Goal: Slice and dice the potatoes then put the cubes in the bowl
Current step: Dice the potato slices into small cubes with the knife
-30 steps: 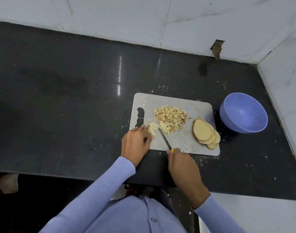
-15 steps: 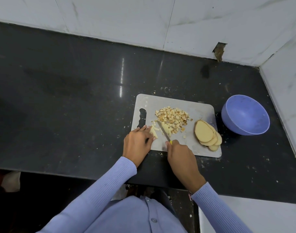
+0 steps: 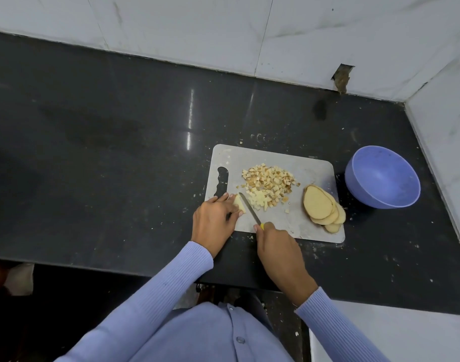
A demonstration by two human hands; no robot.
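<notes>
Several oval, possibly matte potato slices [image 3: 318,205]

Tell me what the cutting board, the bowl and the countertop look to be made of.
Cutting board: thin, flat, dull grey with a faint sheen, probably brushed metal, possibly plastic.
Bowl: uniform lilac, smooth and matte with soft highlights, likely plastic.
Countertop: black, polished, mirroring a bright streak of light, most likely granite or similar stone.
</notes>
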